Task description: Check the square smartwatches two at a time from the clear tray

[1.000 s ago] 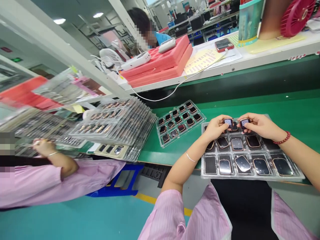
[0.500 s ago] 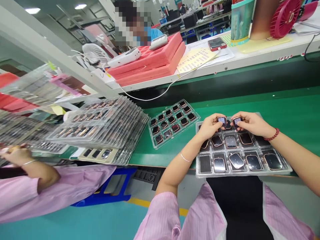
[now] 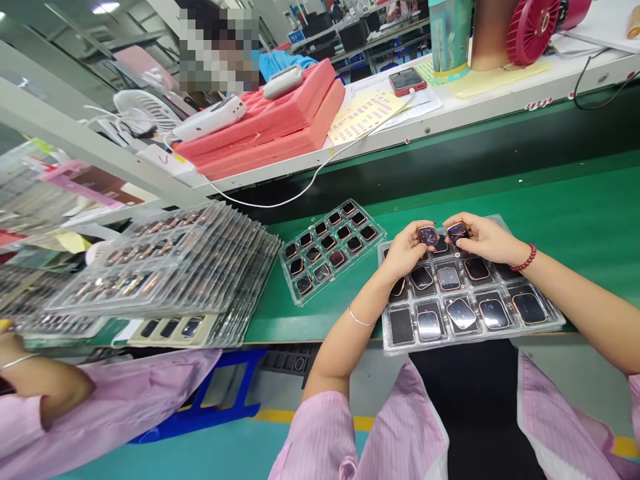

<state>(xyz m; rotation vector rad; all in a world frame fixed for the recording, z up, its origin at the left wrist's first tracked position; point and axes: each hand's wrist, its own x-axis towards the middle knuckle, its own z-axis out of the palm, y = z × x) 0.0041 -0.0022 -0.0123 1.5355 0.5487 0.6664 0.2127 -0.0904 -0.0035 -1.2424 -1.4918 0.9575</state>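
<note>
My left hand [image 3: 406, 248] is closed on a square watch face [image 3: 427, 236], held upright between thumb and fingers. In my right hand [image 3: 483, 239] is another square watch face [image 3: 457, 232], tilted and gripped the same way. Both are lit, and a small gap separates them. Below them lies a clear plastic tray [image 3: 400, 348] holding rows of dark watch faces with gold-coloured rims; its front left compartment [image 3: 402, 326] has no watch face in it. My hands cover part of its back row.
Left of my hands lies a second filled tray [image 3: 300, 301]. Stacked trays [image 3: 250, 267] stand farther left, near a co-worker's arm [image 3: 45, 380]. A shelf [image 3: 380, 137] behind carries pink foam [image 3: 280, 123], a phone [image 3: 407, 81] and a red fan [image 3: 534, 30].
Both watch faces now show a dial-like picture instead of a pale patterned screen. The one in my right hand is more tilted. The whole view has shifted, and things appear farther left.
</note>
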